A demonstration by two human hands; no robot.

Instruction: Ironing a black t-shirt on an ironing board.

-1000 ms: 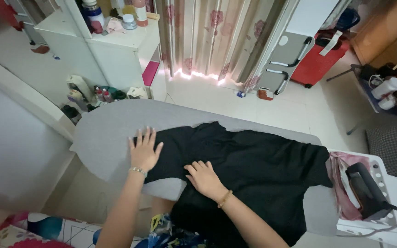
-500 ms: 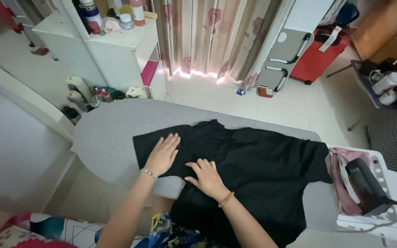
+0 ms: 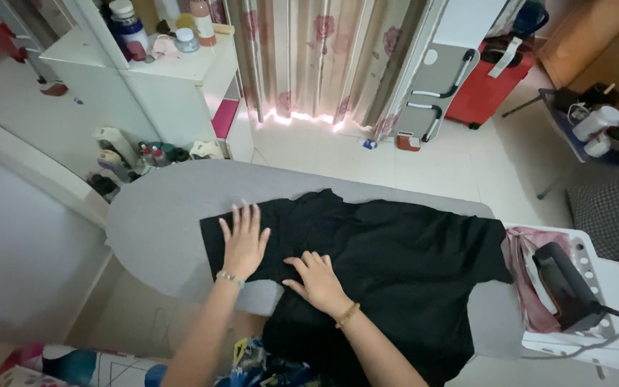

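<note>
**Fingers spread flat on black garment over ironing board**

Fingers (image 3: 241, 215) of the left hand (image 3: 243, 244) are spread wide and pressed flat on the left end of the black garment (image 3: 395, 265); nothing is pinched. Fingers (image 3: 308, 262) of the right hand (image 3: 318, 281) are held loosely together, also laid flat on the cloth, just beside the left hand near the front edge. Both palms are down, no grip is taken.

The black garment is laid across the grey ironing board (image 3: 159, 229), its lower part hung over the near edge. It is judged light, soft and limp, with no stiffness: it would sag and crease if lifted from 1 point. A little slip on the board cover is likely. It is best held by an edge or hem with 2 hands, or slid and smoothed under flat palms as seen.

At the right end, a dark iron (image 3: 564, 283) is parked on a white perforated rest (image 3: 589, 265), with pink cloth (image 3: 528, 287) under it and a cord (image 3: 574, 344) trailing in front; this is close to the garment's right edge and could be hot, which cannot be told. Well apart behind the board: a white shelf unit (image 3: 173, 93) with bottles, a flowered curtain (image 3: 309, 57), a red suitcase (image 3: 485, 89). Nothing is lying on the garment besides the 2 hands.
</note>
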